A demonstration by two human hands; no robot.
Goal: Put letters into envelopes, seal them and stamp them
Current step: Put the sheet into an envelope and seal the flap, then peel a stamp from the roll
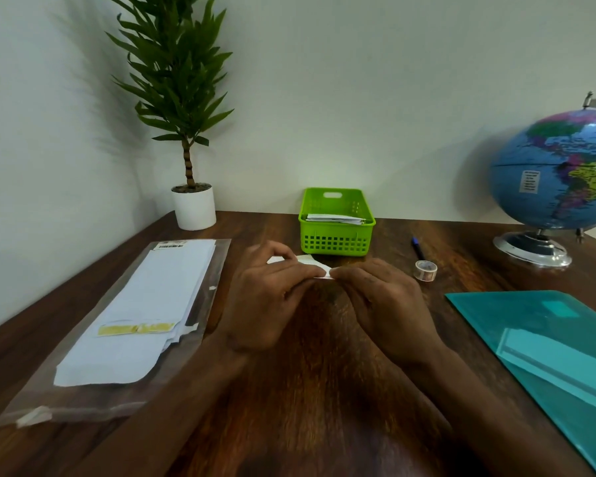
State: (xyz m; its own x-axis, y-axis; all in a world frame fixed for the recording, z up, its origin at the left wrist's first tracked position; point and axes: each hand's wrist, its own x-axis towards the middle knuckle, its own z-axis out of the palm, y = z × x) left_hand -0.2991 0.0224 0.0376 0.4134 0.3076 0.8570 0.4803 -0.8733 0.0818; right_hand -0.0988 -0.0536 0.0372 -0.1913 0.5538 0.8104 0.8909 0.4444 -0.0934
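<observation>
A small white paper piece point(307, 260) is held just above the wooden desk point(310, 390), in front of the green basket point(336, 223). My left hand point(272, 297) pinches its left part, fingers curled over it. My right hand point(382, 301) pinches its right end between thumb and forefinger. Most of the paper is hidden behind my fingers. A stack of white envelopes point(145, 304) lies in a clear plastic sleeve at the left. Folded papers point(336, 218) lie inside the basket.
A tape roll point(425, 270) and a blue pen point(417, 247) lie right of my hands. A teal folder point(547, 346) covers the desk's right side. A globe point(561, 180) stands at the back right, a potted plant point(188, 132) at the back left.
</observation>
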